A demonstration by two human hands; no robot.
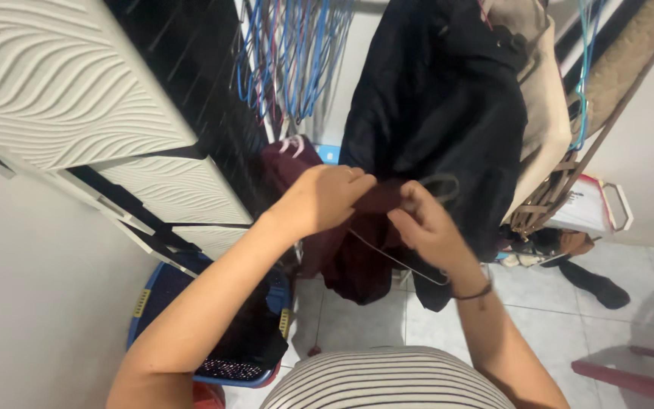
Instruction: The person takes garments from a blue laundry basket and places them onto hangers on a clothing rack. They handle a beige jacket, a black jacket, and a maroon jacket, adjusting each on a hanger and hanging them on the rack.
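Matt maroon cloth garment point(357, 257) on a thin wire hanger point(395, 257); glossy ribbed plastic drawers point(77, 91)

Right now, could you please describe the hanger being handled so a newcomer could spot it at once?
Start at the big black garment hanging in the middle. Just below it, both hands grip a maroon garment. The hanger is the thin grey wire one at the right hand, unlike the blue hangers bunched overhead.

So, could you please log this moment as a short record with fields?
left hand: left hand grips the dark red garment
right hand: right hand holds a wire hanger at the garment
behind: black clothes hanging; blue hangers
left side: white drawer unit; blue laundry basket on the tiled floor
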